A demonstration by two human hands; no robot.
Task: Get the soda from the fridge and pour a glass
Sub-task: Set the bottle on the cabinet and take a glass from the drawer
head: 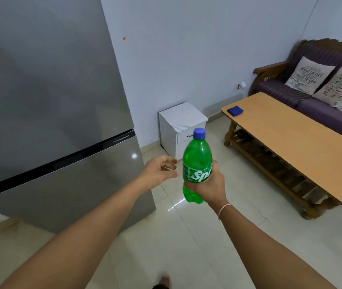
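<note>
Soda bottle [197, 163] held upright in front of the closed fridge [51, 113].

The right hand [208, 185] wraps its fingers round the bottle's lower body, blue cap at 12 o'clock; the left hand [159, 171], at the bottle's 9 o'clock, is loosely spread and seems just short of touching.

Looks like someone's living room at home: a purple sofa [320, 94] is sitting behind a low wooden bench [291, 142], a steel fridge [51, 122] standing close by.

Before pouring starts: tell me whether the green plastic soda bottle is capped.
Capped. The green plastic soda bottle, upright in the right hand, has its blue screw cap on.
</note>
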